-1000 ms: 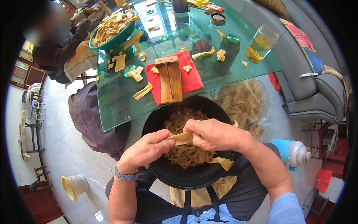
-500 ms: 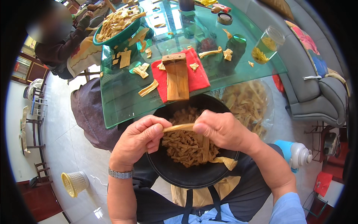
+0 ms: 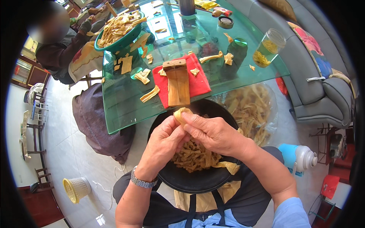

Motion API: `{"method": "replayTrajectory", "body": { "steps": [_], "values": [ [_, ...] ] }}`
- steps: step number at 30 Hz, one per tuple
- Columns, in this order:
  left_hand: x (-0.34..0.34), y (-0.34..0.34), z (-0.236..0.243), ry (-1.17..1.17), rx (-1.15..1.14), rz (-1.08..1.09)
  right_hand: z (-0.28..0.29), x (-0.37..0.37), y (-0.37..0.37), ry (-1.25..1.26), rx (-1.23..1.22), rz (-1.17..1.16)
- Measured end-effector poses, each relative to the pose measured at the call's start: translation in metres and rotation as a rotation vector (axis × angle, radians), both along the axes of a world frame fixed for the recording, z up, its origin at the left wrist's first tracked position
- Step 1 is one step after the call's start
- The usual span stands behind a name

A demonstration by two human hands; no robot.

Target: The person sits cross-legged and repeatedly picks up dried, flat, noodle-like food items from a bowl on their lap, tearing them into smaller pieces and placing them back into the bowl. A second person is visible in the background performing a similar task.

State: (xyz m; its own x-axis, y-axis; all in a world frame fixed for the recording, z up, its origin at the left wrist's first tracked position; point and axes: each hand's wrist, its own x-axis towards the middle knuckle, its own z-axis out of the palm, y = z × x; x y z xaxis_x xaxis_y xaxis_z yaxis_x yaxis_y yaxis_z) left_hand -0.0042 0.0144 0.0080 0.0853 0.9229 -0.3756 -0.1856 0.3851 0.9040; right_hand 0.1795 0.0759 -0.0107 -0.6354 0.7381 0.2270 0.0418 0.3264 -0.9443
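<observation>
Over a wide black basin (image 3: 188,185) in my lap, both hands meet and pinch a pale tan dried strip (image 3: 182,113). My left hand (image 3: 161,138) grips its near side from the left. My right hand (image 3: 215,133) closes on it from the right, thumb and fingers bent. The strip looks folded between the fingertips, and its ends are mostly hidden. Short cut brown pieces (image 3: 195,157) fill the basin's bottom. One longer dried strip (image 3: 228,166) lies over them toward the right rim. Just ahead, a wooden block tool (image 3: 178,85) rests on a red cloth (image 3: 200,78).
The glass table's (image 3: 125,110) edge overhangs the far side of the basin. On it stand a green basin (image 3: 118,46) heaped with strips and a glass jar (image 3: 268,49). A clear bag of strips (image 3: 251,106) sits right; a thermos (image 3: 298,156) stands by my right leg. Another person sits far left.
My hands have come together; the strip, held stretched between them before, is now bent and bunched at the fingertips. My left forearm has swung right.
</observation>
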Motion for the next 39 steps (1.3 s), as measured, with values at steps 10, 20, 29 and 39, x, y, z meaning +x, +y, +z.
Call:
{"method": "replayTrajectory", "body": {
  "steps": [10, 20, 29, 39],
  "values": [
    [0.005, 0.006, -0.001, -0.244, -0.052, 0.076, -0.006, 0.009, 0.007, -0.103, 0.372, -0.075],
    [-0.014, -0.001, 0.001, -0.469, -0.011, -0.015, -0.005, -0.003, 0.003, 0.142, -0.615, 0.046],
    [-0.010, -0.001, -0.009, -0.127, 0.059, 0.035, 0.004, -0.003, -0.001, -0.098, -0.315, -0.032],
    [-0.001, -0.002, -0.029, 0.424, 0.326, 0.197, 0.006, 0.001, -0.001, -0.239, 0.278, 0.005]
  ]
}}
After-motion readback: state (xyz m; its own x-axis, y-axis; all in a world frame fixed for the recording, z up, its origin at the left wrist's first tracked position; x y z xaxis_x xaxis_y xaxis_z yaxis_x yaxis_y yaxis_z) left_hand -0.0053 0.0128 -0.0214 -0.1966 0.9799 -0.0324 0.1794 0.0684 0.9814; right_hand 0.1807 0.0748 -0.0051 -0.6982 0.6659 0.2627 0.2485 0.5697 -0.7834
